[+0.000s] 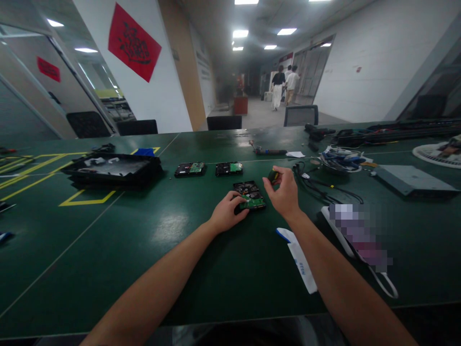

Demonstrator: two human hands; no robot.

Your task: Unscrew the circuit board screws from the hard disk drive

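A hard drive [248,192] lies circuit-board side up on the green table [144,250] in front of me. My left hand [226,214] rests on its near left corner, fingers curled round the edge and holding it. My right hand [284,190] is closed round the dark handle of a small screwdriver [272,176], held upright just right of the drive. Two more hard drives [189,168] [229,168] lie side by side farther back.
A black tray [111,170] sits at the back left by yellow floor-tape lines. Cables [324,185], a coil of wires [340,158] and a grey flat box [410,179] lie to the right. A white label strip [300,262] lies near my right forearm. Chairs stand behind the table; people walk in the corridor.
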